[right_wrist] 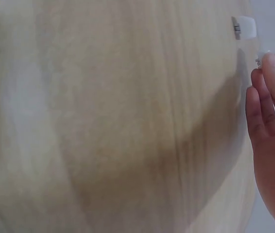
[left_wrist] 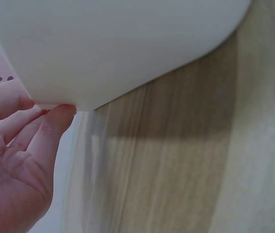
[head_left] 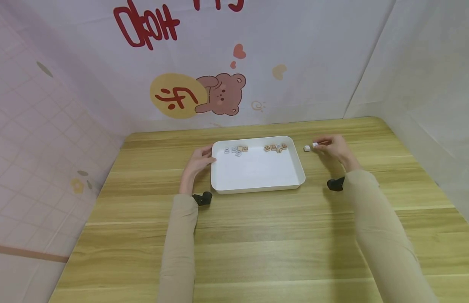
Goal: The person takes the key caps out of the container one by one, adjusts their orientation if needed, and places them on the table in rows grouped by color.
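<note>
Clock: read round the tray's middle, with 12 away from me.
Tray: white, smooth and shallow, a rounded-corner rectangle (head_left: 257, 172) lying on the desk (head_left: 265, 240), its upright rim unbroken all round.
Left hand: at 9 o'clock, my left hand (head_left: 198, 160) grips the tray's side rim, thumb and fingers pinching the edge.
Right hand: between 2 and 3 o'clock, outside the tray, my right hand (head_left: 334, 147) pinches a small white cube (head_left: 315, 144), fingertips drawn narrow.
Loose cube: another white cube (head_left: 307, 148) sits on the wood between the tray's rim and my fingers, a dark mark printed on one side.
Inside the tray: one group of small blocks (head_left: 234, 150) lies at 10 o'clock, pale grey-white and tan; another group (head_left: 273, 147), mostly brown, lies at 1.
Room to move: smooth white floor spans the tray's middle and near half; a broad stretch of wood runs at 6 between my forearms; only a narrow strip lies at 12 before the far edge.
Surfaces: yellowish, streaky wood grain; beige sleeves (head_left: 183, 244); a pale wall sheet (head_left: 314, 50) with a printed brown bear (head_left: 225, 94) at 11.
</note>
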{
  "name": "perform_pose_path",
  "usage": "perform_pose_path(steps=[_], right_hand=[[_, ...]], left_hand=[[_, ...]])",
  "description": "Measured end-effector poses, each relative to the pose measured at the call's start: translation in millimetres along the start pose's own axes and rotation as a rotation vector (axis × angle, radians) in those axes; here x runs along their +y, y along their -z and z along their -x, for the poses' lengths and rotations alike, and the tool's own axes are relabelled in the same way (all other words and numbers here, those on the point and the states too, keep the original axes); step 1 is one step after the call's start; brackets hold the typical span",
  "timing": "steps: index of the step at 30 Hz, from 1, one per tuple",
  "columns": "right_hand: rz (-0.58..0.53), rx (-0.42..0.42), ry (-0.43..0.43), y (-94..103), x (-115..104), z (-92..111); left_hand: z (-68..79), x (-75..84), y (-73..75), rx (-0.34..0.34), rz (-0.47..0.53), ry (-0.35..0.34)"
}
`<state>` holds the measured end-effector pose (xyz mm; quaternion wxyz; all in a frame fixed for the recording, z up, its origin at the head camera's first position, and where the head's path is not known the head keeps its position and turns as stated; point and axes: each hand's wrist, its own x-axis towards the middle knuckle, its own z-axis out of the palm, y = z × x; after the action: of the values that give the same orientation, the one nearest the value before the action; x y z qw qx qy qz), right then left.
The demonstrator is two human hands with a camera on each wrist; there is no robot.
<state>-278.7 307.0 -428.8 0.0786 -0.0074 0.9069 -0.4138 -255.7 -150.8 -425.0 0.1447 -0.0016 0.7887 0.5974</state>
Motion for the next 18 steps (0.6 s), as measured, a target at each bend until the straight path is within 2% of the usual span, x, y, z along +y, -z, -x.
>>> perform_pose_path(steps=[13,18], right_hand=[[0.078,0.017,0.018,-3.0,5.2,4.1],[0.074,0.021,0.014,-5.3,6.5,4.3]], left_hand=[[0.7,0.1,-0.3,0.007,0.0,0.002],[2.2,0.0,-1.1,0.021,-0.007,-0.002]])
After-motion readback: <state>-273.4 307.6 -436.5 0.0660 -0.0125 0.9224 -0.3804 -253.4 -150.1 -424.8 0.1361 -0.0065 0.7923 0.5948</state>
